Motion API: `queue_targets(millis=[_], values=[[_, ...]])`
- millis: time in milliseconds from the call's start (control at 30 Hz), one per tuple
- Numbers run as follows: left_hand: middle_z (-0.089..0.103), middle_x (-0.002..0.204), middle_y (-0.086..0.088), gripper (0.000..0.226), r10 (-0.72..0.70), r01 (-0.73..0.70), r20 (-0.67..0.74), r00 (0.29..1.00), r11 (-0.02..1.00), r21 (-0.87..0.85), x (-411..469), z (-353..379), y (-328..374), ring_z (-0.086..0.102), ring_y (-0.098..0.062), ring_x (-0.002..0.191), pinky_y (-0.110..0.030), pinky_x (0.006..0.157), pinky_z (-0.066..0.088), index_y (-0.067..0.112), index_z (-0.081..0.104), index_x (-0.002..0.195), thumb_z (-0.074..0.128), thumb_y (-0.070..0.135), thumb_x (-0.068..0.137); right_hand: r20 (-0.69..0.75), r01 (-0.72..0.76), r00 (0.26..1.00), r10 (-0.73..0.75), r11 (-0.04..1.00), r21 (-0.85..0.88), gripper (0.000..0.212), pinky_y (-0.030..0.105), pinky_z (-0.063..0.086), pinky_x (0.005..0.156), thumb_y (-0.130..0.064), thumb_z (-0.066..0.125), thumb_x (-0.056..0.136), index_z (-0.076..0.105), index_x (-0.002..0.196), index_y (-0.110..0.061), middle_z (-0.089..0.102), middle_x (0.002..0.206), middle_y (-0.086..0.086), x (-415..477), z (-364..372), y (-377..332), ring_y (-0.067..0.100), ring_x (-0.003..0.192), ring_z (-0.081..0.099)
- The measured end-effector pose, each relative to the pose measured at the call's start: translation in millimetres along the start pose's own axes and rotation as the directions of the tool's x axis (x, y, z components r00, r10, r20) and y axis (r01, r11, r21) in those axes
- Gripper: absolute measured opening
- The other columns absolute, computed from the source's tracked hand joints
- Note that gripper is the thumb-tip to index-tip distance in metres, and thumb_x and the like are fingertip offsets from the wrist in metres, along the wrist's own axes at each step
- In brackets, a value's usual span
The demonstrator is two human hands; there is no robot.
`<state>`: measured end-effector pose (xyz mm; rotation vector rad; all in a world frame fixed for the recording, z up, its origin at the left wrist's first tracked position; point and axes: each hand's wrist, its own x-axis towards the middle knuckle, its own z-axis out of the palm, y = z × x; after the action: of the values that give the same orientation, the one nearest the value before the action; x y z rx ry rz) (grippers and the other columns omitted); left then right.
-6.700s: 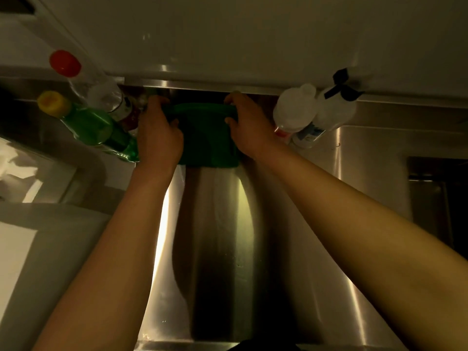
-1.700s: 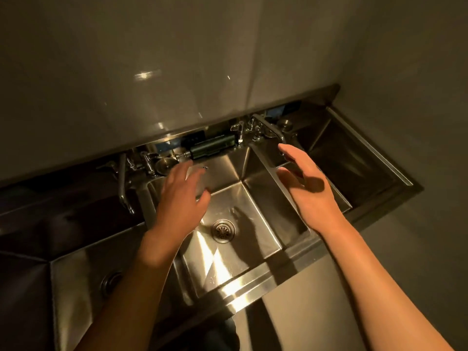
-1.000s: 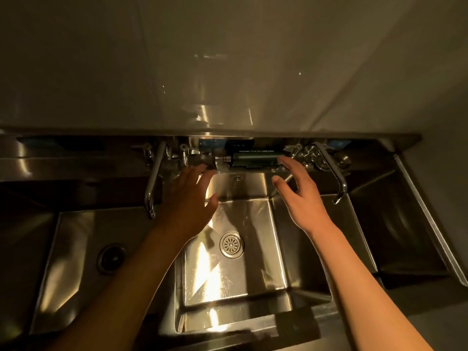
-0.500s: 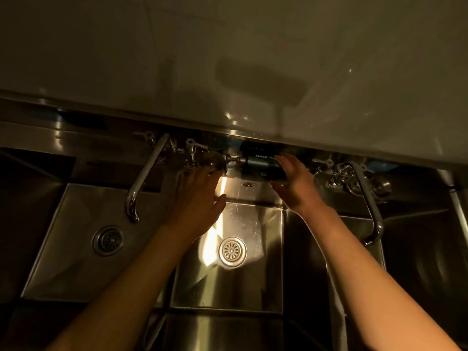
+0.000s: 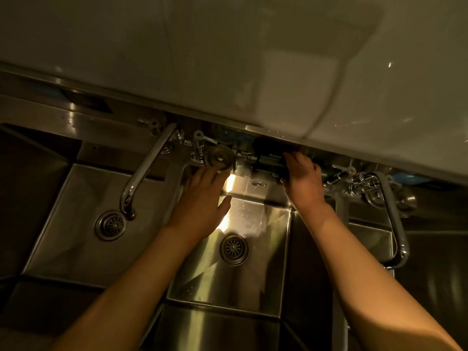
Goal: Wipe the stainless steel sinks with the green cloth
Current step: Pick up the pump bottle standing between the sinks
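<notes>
Three stainless steel basins lie below me: the left sink (image 5: 68, 239), the middle sink (image 5: 255, 287) and part of the right sink (image 5: 367, 239). A dark green cloth (image 5: 269, 160), a folded bundle with pale lettering, sits on the back ledge above the middle sink, under the wall's overhang. My right hand (image 5: 304, 181) is curled around its right end. My left hand (image 5: 200, 198) hovers with spread fingers over the middle sink's back left corner, just below a round metal disc (image 5: 219, 158), and holds nothing.
A long swivel faucet (image 5: 145, 176) reaches over the left sink toward its drain (image 5: 111, 225). A second faucet (image 5: 393, 219) curves down at the right. Tap handles and fittings (image 5: 197, 145) crowd the back ledge. The middle drain (image 5: 234, 249) lies between my forearms.
My right hand has gone from open in the air to closed on the green cloth at the back ledge. My left hand moved up to the ledge and stayed open.
</notes>
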<state>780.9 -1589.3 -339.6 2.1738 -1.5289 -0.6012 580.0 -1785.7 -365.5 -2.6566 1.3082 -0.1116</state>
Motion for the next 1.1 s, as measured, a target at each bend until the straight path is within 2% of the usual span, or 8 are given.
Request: queue_targets(millis=[100, 300, 433, 600, 767, 867, 967, 1100], values=[[0.043, 0.154, -0.006, 0.057, -0.001, 0.001, -0.001, 1.0, 1.0, -0.003, -2, 1, 1, 0.035, -0.029, 0.141, -0.048, 0.115, 0.038, 0.021, 0.047, 0.148, 0.055, 0.038, 0.095, -0.038, 0.003, 0.999, -0.006, 0.996, -0.087, 0.059, 0.053, 0.046, 0.095, -0.001, 0.073, 0.08, 0.059, 0.137, -0.012, 0.056, 0.131, 0.014, 3, 2, -5, 0.037, 0.115, 0.054], [0.042, 0.154, -0.005, 0.058, 0.006, -0.007, -0.02, 1.0, 1.0, -0.026, -3, -2, 4, 0.033, -0.026, 0.142, -0.045, 0.116, 0.035, 0.022, 0.045, 0.15, 0.054, 0.038, 0.094, -0.056, -0.04, 0.998, 0.033, 0.993, -0.115, 0.067, 0.052, 0.045, 0.093, 0.006, 0.069, 0.074, 0.057, 0.137, -0.012, 0.052, 0.136, 0.014, -1, 3, -8, 0.037, 0.116, 0.051], [0.04, 0.157, -0.006, 0.06, 0.017, -0.018, -0.026, 1.0, 0.999, -0.029, -3, -7, 8, 0.032, -0.029, 0.145, -0.047, 0.118, 0.033, 0.022, 0.043, 0.152, 0.058, 0.035, 0.095, -0.114, -0.044, 0.992, 0.044, 0.999, 0.006, 0.07, 0.054, 0.044, 0.098, 0.005, 0.07, 0.076, 0.052, 0.142, -0.01, 0.05, 0.142, 0.014, -9, -2, -6, 0.036, 0.124, 0.049], [0.039, 0.159, -0.006, 0.06, 0.021, -0.021, -0.022, 1.0, 0.999, -0.028, -1, -15, 17, 0.032, -0.029, 0.147, -0.05, 0.119, 0.033, 0.021, 0.043, 0.153, 0.062, 0.031, 0.097, -0.117, -0.127, 0.98, 0.16, 0.961, 0.245, 0.075, 0.051, 0.039, 0.107, -0.003, 0.072, 0.082, 0.043, 0.146, -0.028, 0.05, 0.146, 0.0, -13, -15, -6, 0.024, 0.137, 0.042], [0.038, 0.161, -0.007, 0.058, 0.025, -0.026, -0.023, 0.999, 0.999, -0.047, -2, -23, 24, 0.03, -0.029, 0.149, -0.05, 0.12, 0.031, 0.021, 0.042, 0.153, 0.061, 0.031, 0.099, -0.133, -0.227, 0.943, 0.306, 0.88, 0.417, 0.066, 0.05, 0.05, 0.102, -0.012, 0.077, 0.081, 0.05, 0.132, -0.045, 0.057, 0.128, -0.011, -10, -33, -12, 0.019, 0.123, 0.055], [0.039, 0.16, -0.007, 0.058, 0.036, -0.037, -0.028, 0.999, 0.998, -0.055, -6, -28, 27, 0.03, -0.029, 0.149, -0.049, 0.121, 0.031, 0.02, 0.044, 0.153, 0.062, 0.03, 0.099, -0.166, -0.195, 0.932, 0.322, 0.831, 0.52, 0.062, 0.05, 0.051, 0.101, -0.022, 0.081, 0.081, 0.049, 0.133, -0.037, 0.056, 0.128, -0.005, -19, -38, -12, 0.021, 0.119, 0.056], [0.04, 0.159, -0.008, 0.058, 0.049, -0.051, -0.036, 0.998, 0.997, -0.062, -11, -33, 30, 0.032, -0.03, 0.148, -0.052, 0.12, 0.032, 0.018, 0.045, 0.153, 0.063, 0.028, 0.099, -0.207, -0.103, 0.931, 0.3, 0.762, 0.639, 0.061, 0.051, 0.051, 0.098, -0.045, 0.076, 0.084, 0.046, 0.135, -0.029, 0.055, 0.132, 0.005, -34, -44, -15, 0.026, 0.119, 0.057], [0.043, 0.157, -0.008, 0.06, 0.06, -0.064, -0.066, 0.996, 0.996, -0.065, -22, -41, 33, 0.035, -0.029, 0.146, -0.049, 0.12, 0.034, 0.017, 0.044, 0.153, 0.064, 0.027, 0.098, -0.23, -0.083, 0.928, 0.294, 0.764, 0.64, 0.056, 0.041, 0.051, 0.098, -0.023, 0.073, 0.088, 0.047, 0.137, -0.027, 0.054, 0.132, 0.002, -53, -50, -27, 0.015, 0.116, 0.055]])
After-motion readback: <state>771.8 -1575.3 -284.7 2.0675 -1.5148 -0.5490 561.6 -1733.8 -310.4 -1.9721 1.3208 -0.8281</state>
